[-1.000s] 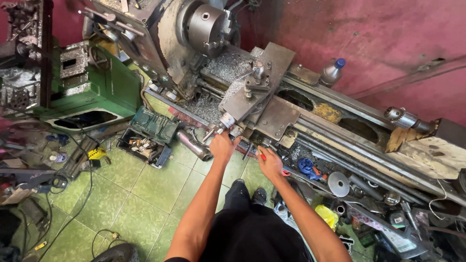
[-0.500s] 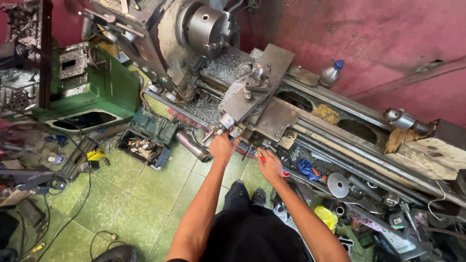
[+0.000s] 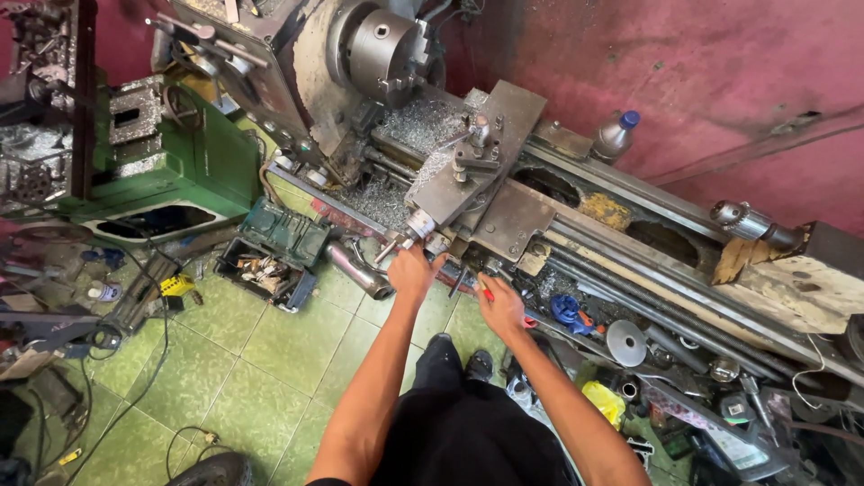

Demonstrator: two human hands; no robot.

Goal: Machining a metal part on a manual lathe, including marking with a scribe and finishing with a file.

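I stand at a large metal lathe (image 3: 504, 207) with its chuck (image 3: 382, 49) at the top and metal shavings on the bed. My left hand (image 3: 412, 270) grips the cross-slide handle (image 3: 400, 241) at the front of the carriage. My right hand (image 3: 500, 306) rests lower on the apron, closed around a red-tipped lever (image 3: 486, 292). The grey carriage plate with its tool post (image 3: 477, 135) lies just above both hands.
A green machine (image 3: 171, 171) stands at the left. An open toolbox (image 3: 270, 261) and a metal pipe (image 3: 358, 270) lie on the green tiled floor. A bottle (image 3: 616, 135) sits behind the bed. Tools and parts crowd the lower tray at right (image 3: 684, 378). Cables trail at left.
Both hands stay on the carriage controls; the view has shifted only slightly.
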